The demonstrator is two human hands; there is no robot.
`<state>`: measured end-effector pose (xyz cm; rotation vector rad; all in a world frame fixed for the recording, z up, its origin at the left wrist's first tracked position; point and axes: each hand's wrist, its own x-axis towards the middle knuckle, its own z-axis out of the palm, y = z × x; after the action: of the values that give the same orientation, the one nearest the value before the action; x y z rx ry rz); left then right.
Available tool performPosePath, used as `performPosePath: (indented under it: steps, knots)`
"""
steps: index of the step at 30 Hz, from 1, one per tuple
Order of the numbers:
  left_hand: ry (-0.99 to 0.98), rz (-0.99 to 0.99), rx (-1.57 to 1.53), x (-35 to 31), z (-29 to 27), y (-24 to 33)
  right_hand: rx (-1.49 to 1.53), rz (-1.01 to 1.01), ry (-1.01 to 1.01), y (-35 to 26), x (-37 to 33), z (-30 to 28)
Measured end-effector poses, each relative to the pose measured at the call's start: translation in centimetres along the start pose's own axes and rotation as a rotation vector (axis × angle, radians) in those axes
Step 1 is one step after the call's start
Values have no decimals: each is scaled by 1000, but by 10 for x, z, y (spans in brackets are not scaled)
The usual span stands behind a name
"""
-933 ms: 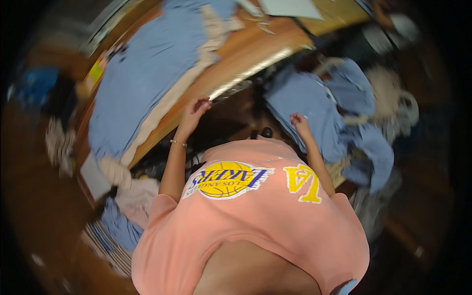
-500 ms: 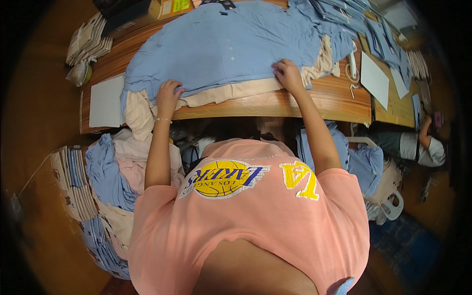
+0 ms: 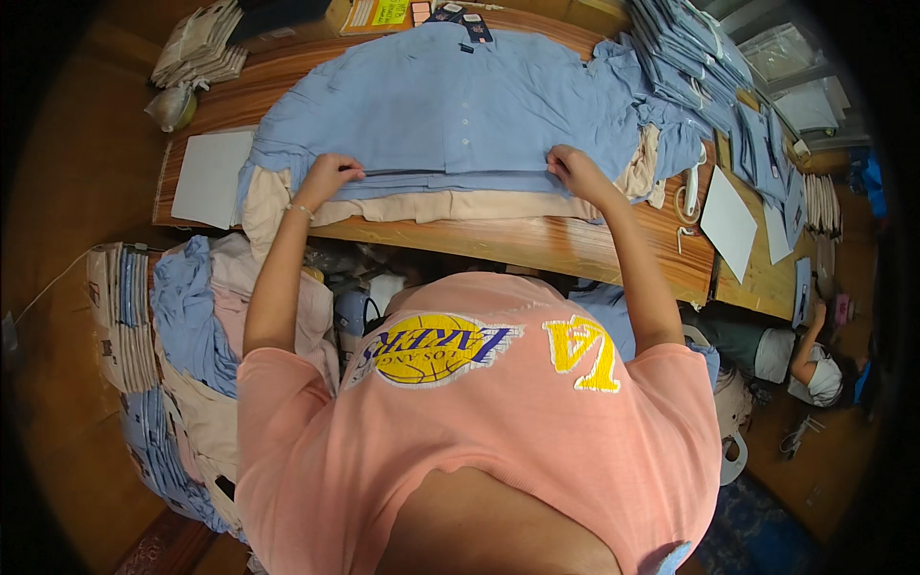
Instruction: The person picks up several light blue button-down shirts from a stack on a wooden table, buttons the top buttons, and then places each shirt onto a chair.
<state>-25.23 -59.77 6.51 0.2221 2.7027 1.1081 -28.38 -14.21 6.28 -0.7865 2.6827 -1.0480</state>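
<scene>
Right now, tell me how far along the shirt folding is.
Done: folded blue shirts are stacked at the table's far right. In hand: the left hand and right hand pinch the near hem of a blue shirt spread flat on top. Left: beige garments beneath it and a heap of clothes beside the table.

Both bare arms stretch forward from the short sleeves of a salmon-pink top, elbows only slightly bent, and they spread a little apart as they go out. The left hand [image 3: 328, 177] lies knuckles up, its fingers curled under and closed in a pinching grip. A thin bracelet circles the left wrist. The right hand [image 3: 575, 172] mirrors it on the other side, also knuckles up, fingers bent down and pinched together, thumb tucked beneath. The two hands sit level with one another and well apart, wrists held nearly straight with the forearms.
</scene>
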Motion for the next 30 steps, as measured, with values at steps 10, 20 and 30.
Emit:
performPosePath:
  steps: [10,20,30]
  knots:
    - [-753,44,105,-71,38,99,-472,265,-688,-44,-73,-52]
    - [75,387,146,81,124,111,-179,325,169,-42,62,84]
    - [-63,209,-177,85,116,112,181,317,341,-39,55,83]
